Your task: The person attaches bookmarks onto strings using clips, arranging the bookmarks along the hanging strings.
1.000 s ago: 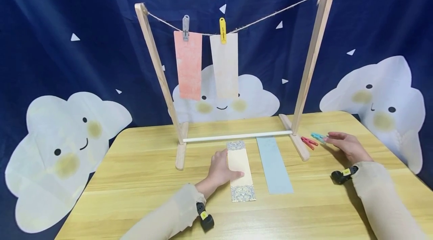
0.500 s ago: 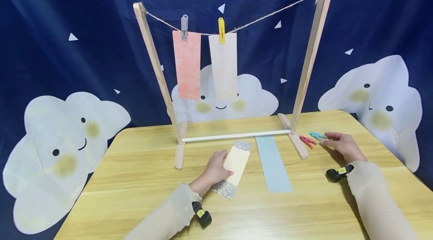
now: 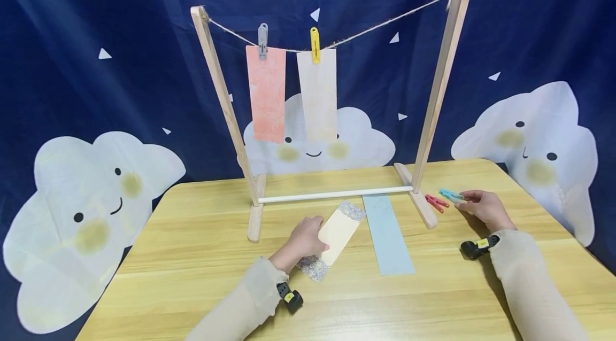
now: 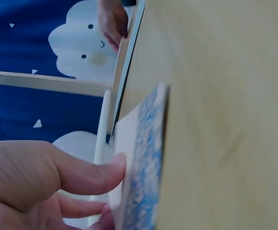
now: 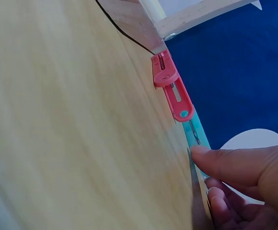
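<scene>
My left hand [image 3: 303, 239] grips a cream paper strip [image 3: 340, 231] by its left edge, low over the table. Lacy blue-grey bands cross both ends of the strip, and it slants up to the right. The left wrist view has the thumb on the near face of this strip, beside its patterned end [image 4: 146, 163]. At the table's right, my right hand [image 3: 488, 210] pinches a light-blue clothespin [image 3: 449, 194] between thumb and fingers. Just left of it lies a red clothespin [image 3: 437, 203], which overlaps the blue one in the right wrist view.
A wooden frame [image 3: 440, 84] carries a sagging string [image 3: 394, 17]. From it hang a pink strip [image 3: 267, 98] under a grey clothespin [image 3: 262, 41] and a whitish strip [image 3: 319, 98] under a yellow one [image 3: 315, 45]. A pale-blue strip [image 3: 389, 237] lies flat below.
The cream strip has turned clockwise in my left hand, its far end swinging right toward the pale-blue strip. That hand has shifted slightly left. My right hand stays at the blue clothespin.
</scene>
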A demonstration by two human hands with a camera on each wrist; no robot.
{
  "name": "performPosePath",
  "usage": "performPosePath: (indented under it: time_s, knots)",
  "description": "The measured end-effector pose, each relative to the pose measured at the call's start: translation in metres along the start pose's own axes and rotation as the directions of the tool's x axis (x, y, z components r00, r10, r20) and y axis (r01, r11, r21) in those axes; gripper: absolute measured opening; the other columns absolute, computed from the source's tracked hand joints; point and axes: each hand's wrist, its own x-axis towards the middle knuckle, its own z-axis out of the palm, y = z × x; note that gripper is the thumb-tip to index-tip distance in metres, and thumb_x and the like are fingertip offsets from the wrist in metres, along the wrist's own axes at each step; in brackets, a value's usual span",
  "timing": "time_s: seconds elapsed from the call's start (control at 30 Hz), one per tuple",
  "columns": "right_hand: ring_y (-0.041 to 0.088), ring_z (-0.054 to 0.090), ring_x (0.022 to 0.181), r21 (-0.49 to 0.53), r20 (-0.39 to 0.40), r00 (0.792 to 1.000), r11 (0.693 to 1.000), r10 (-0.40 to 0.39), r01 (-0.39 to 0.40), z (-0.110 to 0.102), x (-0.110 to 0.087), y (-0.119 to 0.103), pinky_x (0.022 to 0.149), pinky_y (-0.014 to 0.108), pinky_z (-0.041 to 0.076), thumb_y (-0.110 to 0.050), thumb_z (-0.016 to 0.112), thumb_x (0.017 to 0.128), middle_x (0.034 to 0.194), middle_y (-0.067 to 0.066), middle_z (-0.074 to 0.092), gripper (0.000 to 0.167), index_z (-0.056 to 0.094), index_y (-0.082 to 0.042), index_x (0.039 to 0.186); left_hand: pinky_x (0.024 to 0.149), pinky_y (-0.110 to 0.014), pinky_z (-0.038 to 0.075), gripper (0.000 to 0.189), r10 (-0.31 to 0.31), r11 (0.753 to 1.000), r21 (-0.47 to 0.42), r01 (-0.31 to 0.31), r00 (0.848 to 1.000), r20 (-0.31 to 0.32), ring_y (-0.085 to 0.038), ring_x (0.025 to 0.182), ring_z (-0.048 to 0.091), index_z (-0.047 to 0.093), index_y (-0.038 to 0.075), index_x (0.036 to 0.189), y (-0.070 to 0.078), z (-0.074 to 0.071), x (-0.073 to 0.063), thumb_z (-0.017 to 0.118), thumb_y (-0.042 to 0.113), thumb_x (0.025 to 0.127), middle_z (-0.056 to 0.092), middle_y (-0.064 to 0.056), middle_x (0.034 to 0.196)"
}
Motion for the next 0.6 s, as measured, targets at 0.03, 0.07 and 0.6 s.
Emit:
performPosePath:
  time_s: [0.03,0.07,0.6]
  knots:
    - [0.015,0.048,0.082,0.002,-0.001,1.000,1.000,0.002,-0.002,0.000,0.000,0.000,0.063,0.020,0.039,-0.019,0.067,0.087,0.112,0.028,0.055,0.049,0.052,0.013,0.120,0.089,-0.049,0.047,0.065,0.000,1.000,-0.002,0.000,1.000,0.004,-0.037,0.102,0.057,0.052,-0.008,0.124,0.000,-0.001,0.000,0.081,0.005,0.067,0.060,-0.023,0.113]
    - [0.016,0.048,0.082,0.001,-0.002,1.000,1.000,0.002,-0.002,0.000,-0.001,0.000,0.063,0.020,0.038,-0.019,0.066,0.087,0.112,0.028,0.055,0.048,0.052,0.013,0.120,0.087,-0.048,0.048,0.063,-0.005,1.000,-0.009,0.005,1.000,0.007,-0.036,0.100,0.058,0.053,-0.007,0.121,-0.001,-0.003,0.000,0.082,0.004,0.066,0.061,-0.022,0.111]
    - [-0.005,0.045,0.080,0.145,-0.036,0.998,0.988,0.049,-0.044,-0.001,-0.001,0.001,0.066,0.014,0.042,-0.030,0.061,0.091,0.103,0.000,0.058,0.058,0.046,0.010,0.130,0.063,-0.030,0.047,0.035,0.006,0.996,-0.086,-0.004,1.000,0.024,-0.019,0.072,0.055,0.055,0.002,0.100,-0.015,-0.018,0.002,0.076,0.007,0.073,0.061,-0.007,0.083]
